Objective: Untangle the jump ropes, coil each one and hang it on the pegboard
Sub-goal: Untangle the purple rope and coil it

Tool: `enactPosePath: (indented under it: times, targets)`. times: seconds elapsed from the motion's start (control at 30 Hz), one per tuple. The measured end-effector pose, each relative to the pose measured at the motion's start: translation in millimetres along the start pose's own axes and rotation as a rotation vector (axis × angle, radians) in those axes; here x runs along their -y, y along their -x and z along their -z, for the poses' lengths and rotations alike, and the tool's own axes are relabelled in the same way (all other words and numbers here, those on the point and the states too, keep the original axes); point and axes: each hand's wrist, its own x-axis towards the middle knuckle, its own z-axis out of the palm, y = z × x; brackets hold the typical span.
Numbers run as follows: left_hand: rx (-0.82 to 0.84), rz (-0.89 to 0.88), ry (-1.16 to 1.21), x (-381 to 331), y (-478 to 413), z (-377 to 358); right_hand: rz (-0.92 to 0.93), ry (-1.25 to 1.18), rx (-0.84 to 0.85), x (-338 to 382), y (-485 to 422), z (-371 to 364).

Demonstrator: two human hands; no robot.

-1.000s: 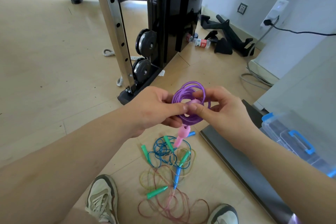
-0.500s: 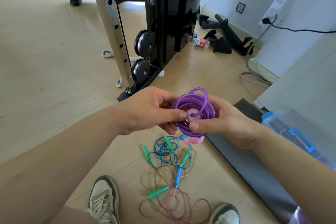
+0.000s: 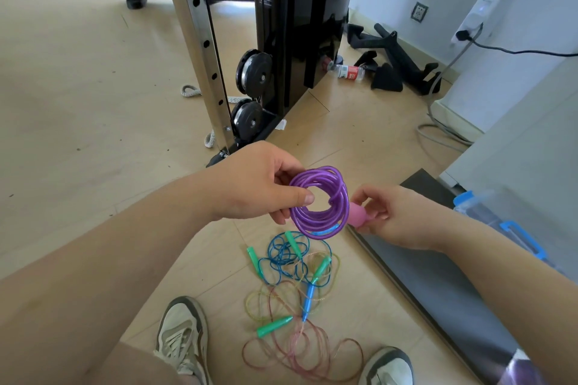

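One purple coil (image 3: 316,222), four green handles (image 3: 274,326)

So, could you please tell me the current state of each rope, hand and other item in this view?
purple rope: coiled, held off the floor.
left hand: pinches the coil.
right hand: holds the pink handle beside the coil.
blue rope: on the floor, tangled, uncoiled.
yellow rope: on the floor, tangled.
pink rope: on the floor, tangled.
water bottle: lying on its side.

Coiled rope (image 3: 316,223) sits between left hand (image 3: 259,186) and right hand (image 3: 397,217), above tangled ropes (image 3: 308,294) on floor (image 3: 93,103).
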Motion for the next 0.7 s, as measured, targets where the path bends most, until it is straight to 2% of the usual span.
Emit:
enactPosePath:
  times: [0.1,0.27,0.37,0.43,0.5,0.6,0.7]
  targets:
    - [0.001,-0.027,-0.159,-1.2,-2.1,-1.7,0.021,0.015,0.055,4.4,-2.7,-7.7]
    - [0.044,-0.075,-0.123,-10.5,1.4,-5.8,0.168,-0.607,0.269,25.4,7.7,-5.9]
    - [0.012,-0.087,-0.049,-14.3,-0.5,-7.4,0.28,-0.749,0.332,33.7,11.4,5.4]
    - [-0.051,-0.077,0.042,-6.8,-2.4,-12.9,0.285,-0.805,0.297,33.4,10.7,7.6]
    - [-0.085,-0.046,0.113,4.4,-4.1,-23.4,0.256,-0.696,0.261,26.8,7.1,7.0]
    - [-0.068,-0.014,0.044,15.9,-17.2,-33.8,0.208,-0.282,0.257,16.8,-0.8,0.9]
    - [-0.058,-0.014,0.087,20.4,-30.2,-30.4,0.097,-0.111,0.129,5.4,-12.3,-6.0]
